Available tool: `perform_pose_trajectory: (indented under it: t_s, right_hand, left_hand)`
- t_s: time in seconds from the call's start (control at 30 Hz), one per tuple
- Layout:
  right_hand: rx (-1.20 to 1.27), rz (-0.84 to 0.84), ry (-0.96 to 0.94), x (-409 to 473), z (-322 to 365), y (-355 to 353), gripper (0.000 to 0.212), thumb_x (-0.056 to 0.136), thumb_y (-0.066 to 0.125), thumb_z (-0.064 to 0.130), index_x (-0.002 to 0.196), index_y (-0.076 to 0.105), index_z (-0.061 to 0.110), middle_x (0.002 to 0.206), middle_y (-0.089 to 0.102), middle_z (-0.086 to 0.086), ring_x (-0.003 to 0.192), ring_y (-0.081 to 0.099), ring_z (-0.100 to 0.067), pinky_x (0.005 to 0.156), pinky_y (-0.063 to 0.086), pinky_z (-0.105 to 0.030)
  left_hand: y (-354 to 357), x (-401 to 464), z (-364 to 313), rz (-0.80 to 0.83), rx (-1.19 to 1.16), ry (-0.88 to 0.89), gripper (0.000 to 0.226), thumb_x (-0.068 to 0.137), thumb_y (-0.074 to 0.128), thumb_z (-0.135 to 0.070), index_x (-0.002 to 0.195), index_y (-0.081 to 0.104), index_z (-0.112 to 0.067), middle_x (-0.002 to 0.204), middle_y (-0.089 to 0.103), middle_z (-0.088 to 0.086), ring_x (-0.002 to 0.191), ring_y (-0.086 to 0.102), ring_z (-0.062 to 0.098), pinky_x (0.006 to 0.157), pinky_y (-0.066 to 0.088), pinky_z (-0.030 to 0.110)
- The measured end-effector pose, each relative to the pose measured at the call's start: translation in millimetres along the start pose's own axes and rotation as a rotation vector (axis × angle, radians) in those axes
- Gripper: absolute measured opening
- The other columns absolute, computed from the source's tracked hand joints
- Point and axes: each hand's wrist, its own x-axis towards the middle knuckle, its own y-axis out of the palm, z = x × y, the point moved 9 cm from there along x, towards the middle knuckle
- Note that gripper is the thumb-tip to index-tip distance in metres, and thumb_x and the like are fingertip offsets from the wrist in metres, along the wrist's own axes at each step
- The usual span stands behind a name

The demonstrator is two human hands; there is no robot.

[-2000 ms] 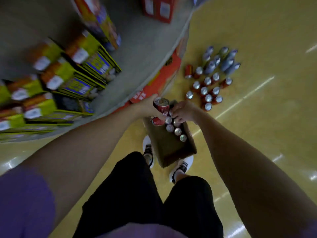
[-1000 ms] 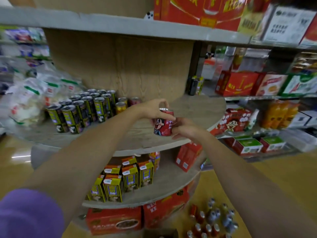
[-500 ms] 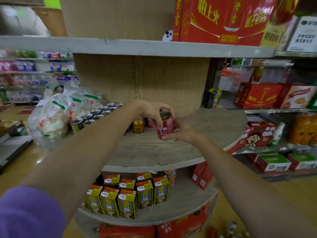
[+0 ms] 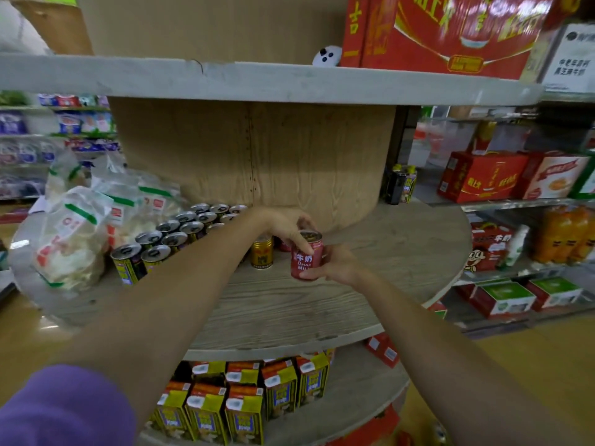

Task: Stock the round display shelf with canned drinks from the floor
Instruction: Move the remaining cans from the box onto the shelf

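- Hands meet over the middle tier of the round display shelf (image 4: 289, 317): the left hand (image 4: 286, 226) curls over the top and front of a red milk can (image 4: 306, 254), and the right hand (image 4: 335, 263) cups it from below and from the right side, so both are clamped on the one can.
- The can is upright, just above the wooden board or barely touching it; which of the two cannot be told. It sits just right of a gold can (image 4: 262, 254) that already stands on the shelf.
- Done so far, by the look of it: a block of dark-topped cans (image 4: 180, 235) in tidy rows at the left of this tier, the gold can, and a sliver of another red can behind the left hand.
- Left to do, as a judgement: set this can down beside the others and fetch more, since the right half of the board is bare wood with plenty of room.
- Hidden or unclear: the floor stock is out of view here, so how many cans remain cannot be told. The left forearm covers part of the can rows. The print on the red boxes (image 4: 444, 33) on the top tier is blurred, and the bagged goods (image 4: 77, 233) at the far left are hard to make out.
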Motion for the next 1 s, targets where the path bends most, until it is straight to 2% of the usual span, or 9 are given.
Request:
perform_pose_trajectory:
  t_s: [0.07, 0.13, 0.2, 0.3, 0.47, 0.77, 0.83, 0.93, 1.0]
  right_hand:
    - [-0.009, 0.018, 0.029, 14, -6, 11, 0.06, 0.073, 0.084, 0.011, 0.127, 0.058, 0.009, 0.112, 0.067, -0.003, 0.085, 0.062, -0.005, 0.06, 0.047, -0.009]
    - [-0.014, 0.008, 0.03, 25, -4, 20, 0.07, 0.068, 0.088, 0.015, 0.129, 0.055, 0.011, 0.12, 0.067, -0.006, 0.1, 0.063, -0.012, 0.084, 0.051, -0.021]
    - [-0.043, -0.041, 0.031, 42, -11, 23, 0.086, 0.049, 0.092, 0.037, 0.125, 0.058, 0.017, 0.115, 0.069, -0.002, 0.104, 0.064, -0.014, 0.097, 0.051, -0.034]
    - [-0.075, -0.115, 0.049, 78, -33, 22, 0.096, 0.032, 0.09, 0.053, 0.118, 0.063, 0.021, 0.106, 0.072, 0.004, 0.1, 0.067, -0.015, 0.094, 0.054, -0.04]
    - [-0.105, -0.186, 0.119, 93, -26, 30, 0.067, 0.052, 0.094, 0.035, 0.113, 0.07, 0.02, 0.104, 0.073, 0.001, 0.101, 0.067, -0.015, 0.095, 0.052, -0.035]
    - [-0.182, -0.194, 0.21, 134, -26, 50, 0.074, 0.059, 0.091, 0.039, 0.121, 0.063, 0.012, 0.116, 0.068, -0.002, 0.111, 0.062, -0.018, 0.091, 0.051, -0.028]
    - [-0.172, -0.192, 0.243, 140, -31, 57, 0.065, 0.066, 0.088, 0.034, 0.12, 0.061, 0.012, 0.116, 0.067, -0.002, 0.11, 0.063, -0.017, 0.08, 0.05, -0.023]
    - [-0.184, -0.213, 0.268, 148, -37, 56, 0.065, 0.069, 0.086, 0.035, 0.125, 0.06, 0.013, 0.119, 0.067, -0.003, 0.114, 0.062, -0.017, 0.088, 0.049, -0.023]
    - [-0.169, -0.2, 0.294, 148, -39, 55, 0.065, 0.069, 0.087, 0.033, 0.125, 0.06, 0.012, 0.118, 0.067, -0.003, 0.113, 0.062, -0.017, 0.083, 0.047, -0.02]
  left_hand:
    - [-7, 10, 11, -0.052, 0.113, 0.01, 0.067, 0.067, 0.088, -0.033, 0.127, 0.059, -0.021, 0.121, 0.059, -0.004, 0.104, 0.057, 0.012, 0.08, 0.055, 0.027]
    - [-12, 23, 25, -0.106, 0.172, 0.002, 0.07, 0.058, 0.092, -0.039, 0.12, 0.062, -0.024, 0.115, 0.061, -0.006, 0.104, 0.057, 0.013, 0.087, 0.054, 0.032]
    - [-14, 36, 36, -0.132, 0.164, 0.015, 0.071, 0.052, 0.094, -0.041, 0.114, 0.064, -0.023, 0.112, 0.062, -0.006, 0.103, 0.058, 0.014, 0.09, 0.053, 0.036]
    - [-17, 54, 51, -0.132, 0.209, 0.039, 0.074, 0.048, 0.094, -0.045, 0.113, 0.064, -0.023, 0.114, 0.062, -0.004, 0.105, 0.057, 0.016, 0.092, 0.053, 0.042]
    - [-29, 77, 67, -0.113, 0.271, 0.057, 0.068, 0.056, 0.093, -0.032, 0.116, 0.064, -0.02, 0.118, 0.06, -0.002, 0.107, 0.057, 0.019, 0.09, 0.054, 0.043]
    - [-43, 97, 87, -0.088, 0.314, 0.125, 0.03, 0.069, 0.087, -0.015, 0.093, 0.069, -0.012, 0.093, 0.061, -0.005, 0.088, 0.057, 0.012, 0.065, 0.047, 0.025]
    - [-39, 102, 93, -0.086, 0.342, 0.127, 0.028, 0.071, 0.085, -0.014, 0.093, 0.069, -0.012, 0.091, 0.059, -0.006, 0.085, 0.057, 0.012, 0.061, 0.045, 0.025]
    - [-37, 107, 98, -0.113, 0.32, 0.142, 0.027, 0.071, 0.085, -0.012, 0.092, 0.069, -0.014, 0.088, 0.057, -0.008, 0.082, 0.056, 0.012, 0.059, 0.043, 0.025]
    - [-37, 107, 99, -0.11, 0.313, 0.145, 0.028, 0.072, 0.084, -0.012, 0.095, 0.069, -0.012, 0.087, 0.057, -0.008, 0.081, 0.056, 0.013, 0.056, 0.042, 0.024]
